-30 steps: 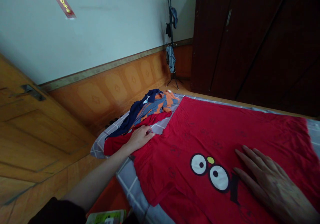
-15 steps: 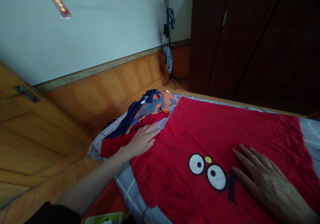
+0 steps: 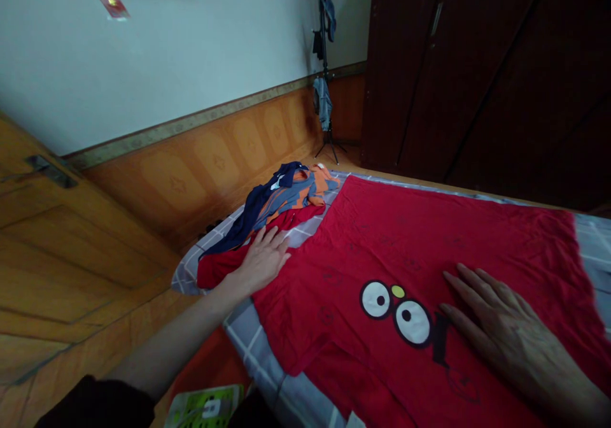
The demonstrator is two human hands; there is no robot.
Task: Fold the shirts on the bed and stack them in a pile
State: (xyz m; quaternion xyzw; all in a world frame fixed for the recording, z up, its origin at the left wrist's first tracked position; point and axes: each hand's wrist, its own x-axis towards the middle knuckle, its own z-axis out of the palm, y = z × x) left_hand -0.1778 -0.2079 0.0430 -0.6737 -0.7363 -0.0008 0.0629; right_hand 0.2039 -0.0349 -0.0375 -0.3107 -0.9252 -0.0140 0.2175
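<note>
A red T-shirt (image 3: 382, 237) printed with two big cartoon eyes lies spread over a grey checked bedsheet (image 3: 252, 339). Flat on its front, just right of the eyes, rests my right hand (image 3: 496, 326), fingers stretched out. My left hand (image 3: 265, 259) lies with fingers spread at the shirt's sleeve edge on the left, close to the heap of clothes; whether it presses on the sleeve I cannot tell. That heap holds a dark blue garment (image 3: 248, 214), an orange and grey striped shirt (image 3: 296, 199) and another red garment (image 3: 217, 269).
A wooden door (image 3: 71, 243) stands at the left. Behind the bed are a black coat rack (image 3: 324, 58) with a cap and clothes, and a dark wardrobe (image 3: 458, 84). Below the bed edge sits a green and white box-like item (image 3: 205, 406) by something orange-red.
My left hand has slid a little left and toward the clothes heap along the sleeve edge. My right hand stays flat on the shirt. The view has tipped slightly downward.
</note>
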